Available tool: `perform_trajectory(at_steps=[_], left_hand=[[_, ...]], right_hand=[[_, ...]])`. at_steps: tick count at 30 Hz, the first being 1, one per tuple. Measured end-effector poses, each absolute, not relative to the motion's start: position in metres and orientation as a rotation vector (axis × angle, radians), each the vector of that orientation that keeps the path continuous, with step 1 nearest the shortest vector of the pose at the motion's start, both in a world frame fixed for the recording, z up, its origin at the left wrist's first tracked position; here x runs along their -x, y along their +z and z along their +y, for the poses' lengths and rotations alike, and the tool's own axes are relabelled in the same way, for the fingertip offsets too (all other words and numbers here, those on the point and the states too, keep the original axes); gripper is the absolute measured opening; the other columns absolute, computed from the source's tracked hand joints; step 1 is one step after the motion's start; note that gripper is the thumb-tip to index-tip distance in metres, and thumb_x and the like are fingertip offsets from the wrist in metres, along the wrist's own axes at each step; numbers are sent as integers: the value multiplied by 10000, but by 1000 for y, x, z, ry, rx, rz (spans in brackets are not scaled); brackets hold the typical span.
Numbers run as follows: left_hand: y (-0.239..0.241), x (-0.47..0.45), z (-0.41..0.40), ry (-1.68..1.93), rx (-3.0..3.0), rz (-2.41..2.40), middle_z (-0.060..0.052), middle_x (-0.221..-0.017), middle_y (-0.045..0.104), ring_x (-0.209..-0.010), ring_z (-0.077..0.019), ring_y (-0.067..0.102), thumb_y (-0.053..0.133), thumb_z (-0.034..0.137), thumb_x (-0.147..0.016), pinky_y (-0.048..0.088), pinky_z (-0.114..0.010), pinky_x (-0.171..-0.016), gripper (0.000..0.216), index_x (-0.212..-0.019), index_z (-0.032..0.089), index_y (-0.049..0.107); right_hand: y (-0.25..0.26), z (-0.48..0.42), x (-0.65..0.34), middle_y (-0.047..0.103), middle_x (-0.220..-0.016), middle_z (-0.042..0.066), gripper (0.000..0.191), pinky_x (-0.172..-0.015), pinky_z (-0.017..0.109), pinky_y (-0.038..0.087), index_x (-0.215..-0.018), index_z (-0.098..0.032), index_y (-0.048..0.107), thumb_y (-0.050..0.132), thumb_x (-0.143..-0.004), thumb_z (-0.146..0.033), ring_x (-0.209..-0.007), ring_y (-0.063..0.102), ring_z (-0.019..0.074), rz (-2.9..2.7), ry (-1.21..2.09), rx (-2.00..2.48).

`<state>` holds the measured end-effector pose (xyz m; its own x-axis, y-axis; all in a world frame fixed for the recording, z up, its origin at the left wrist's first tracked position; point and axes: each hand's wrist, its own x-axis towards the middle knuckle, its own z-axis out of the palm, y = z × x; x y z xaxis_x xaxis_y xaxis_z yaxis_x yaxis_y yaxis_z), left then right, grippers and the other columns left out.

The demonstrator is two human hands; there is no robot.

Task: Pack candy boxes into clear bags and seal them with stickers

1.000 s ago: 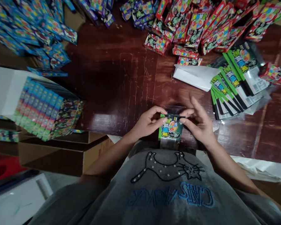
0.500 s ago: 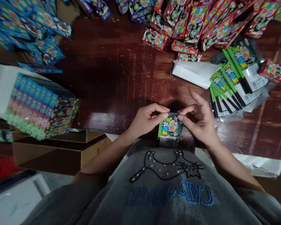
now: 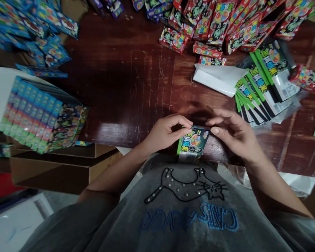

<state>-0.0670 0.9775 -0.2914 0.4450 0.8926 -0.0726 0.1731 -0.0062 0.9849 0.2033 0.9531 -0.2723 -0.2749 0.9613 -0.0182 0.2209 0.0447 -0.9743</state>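
A small green and black printed box (image 3: pixel 192 144) stands at the near edge of the dark wooden table (image 3: pixel 136 87), right in front of my body. My left hand (image 3: pixel 166 133) pinches its top left corner with thumb and fingers closed. My right hand (image 3: pixel 235 134) rests at its top right corner, thumb against the box and fingers curled over it. The lower end of the box is hidden behind my grey shirt.
Flat green box blanks (image 3: pixel 262 87) and a white sheet (image 3: pixel 217 79) lie to the right. Red boxes (image 3: pixel 225 24) pile at the back, blue ones (image 3: pixel 34 28) at the back left. A display carton of blue-edged boxes (image 3: pixel 39 115) stands left, above a brown cardboard box (image 3: pixel 68 168).
My right hand's fingers have lowered and curled over the box's top right corner. The box has settled a little lower and flatter. My left hand keeps its pinch.
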Motion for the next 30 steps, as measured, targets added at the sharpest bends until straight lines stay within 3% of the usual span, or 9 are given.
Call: perform_trajectory(at_steps=[3, 7, 10, 13, 17, 21, 24, 26, 30], left_hand=[[-294, 63, 980, 750, -1510, 964, -42, -1060, 824, -982, -154, 782, 775, 234, -934, 622, -304, -904, 25, -954, 219, 772], [-292, 60, 980, 709, -1496, 1011, -47, -1039, 824, -960, -154, 775, 766, 264, -925, 617, -299, -896, 58, -944, 210, 769], [-288, 61, 979, 700, -1474, 1037, -54, -1049, 826, -975, -160, 778, 753, 269, -928, 617, -300, -918, 73, -946, 199, 768], [-287, 62, 977, 701, -1477, 1039, -60, -1069, 828, -993, -168, 782, 755, 277, -927, 618, -310, -933, 87, -943, 193, 763], [-288, 64, 977, 692, -1519, 1079, -62, -1078, 832, -1001, -180, 782, 759, 302, -931, 619, -328, -948, 97, -934, 206, 770], [-287, 93, 1002, 671, -1504, 1271, -33, -1107, 842, -1016, -208, 788, 788, 342, -900, 627, -381, -991, 124, -954, 231, 803], [-280, 139, 1039, 708, -1435, 1608, 56, -1107, 842, -1023, -202, 777, 778, 347, -896, 609, -453, -1057, 123, -1000, 298, 822], [-272, 172, 1061, 624, -1387, 1857, 115, -1077, 838, -1044, -216, 778, 755, 405, -918, 592, -531, -1094, 140, -1032, 358, 821], [-263, 201, 1082, 619, -1830, 2029, 178, -1371, 747, -1354, -280, 689, 779, 436, -915, 489, -598, -1237, 204, -1119, 424, 788]], right_hand=[[-254, 972, -205, 742, -1100, 51, 148, -1016, 408, 564, -1083, -276, 761, 787, -955, -344, -1100, 693, 215, -1895, 1175, 1141], [-248, 993, -196, 711, -1066, 71, 113, -954, 404, 550, -965, -230, 714, 736, -969, -340, -1054, 682, 225, -2201, 1213, 1059], [-255, 996, -190, 682, -1114, 87, 116, -957, 408, 553, -1044, -215, 707, 699, -975, -308, -1053, 675, 229, -2277, 1163, 1144], [-260, 989, -188, 639, -1185, 101, 280, -932, 400, 570, -1215, -210, 679, 735, -968, -332, -1070, 658, 233, -2199, 1053, 1233], [-265, 980, -181, 670, -1108, 73, 178, -965, 409, 560, -1096, -244, 750, 677, -1038, -395, -1082, 659, 225, -2236, 927, 1156], [-268, 1004, -203, 687, -1365, 139, 471, -1099, 471, 550, -1370, -252, 732, 581, -1058, -571, -1280, 650, 262, -2293, 776, 1167], [-266, 1037, -260, 555, -1604, 207, 741, -1269, 548, 419, -1593, -171, 544, 588, -1029, -649, -1513, 509, 325, -2106, 447, 1549], [-268, 1053, -303, 483, -1676, 231, 794, -1290, 653, 341, -1618, -136, 496, 655, -999, -608, -1587, 410, 400, -1956, 224, 1916], [-291, 1056, -347, 661, -1528, 183, 504, -1283, 805, 146, -1441, -153, 659, 642, -1033, -449, -1571, 437, 423, -2040, 104, 2222]])
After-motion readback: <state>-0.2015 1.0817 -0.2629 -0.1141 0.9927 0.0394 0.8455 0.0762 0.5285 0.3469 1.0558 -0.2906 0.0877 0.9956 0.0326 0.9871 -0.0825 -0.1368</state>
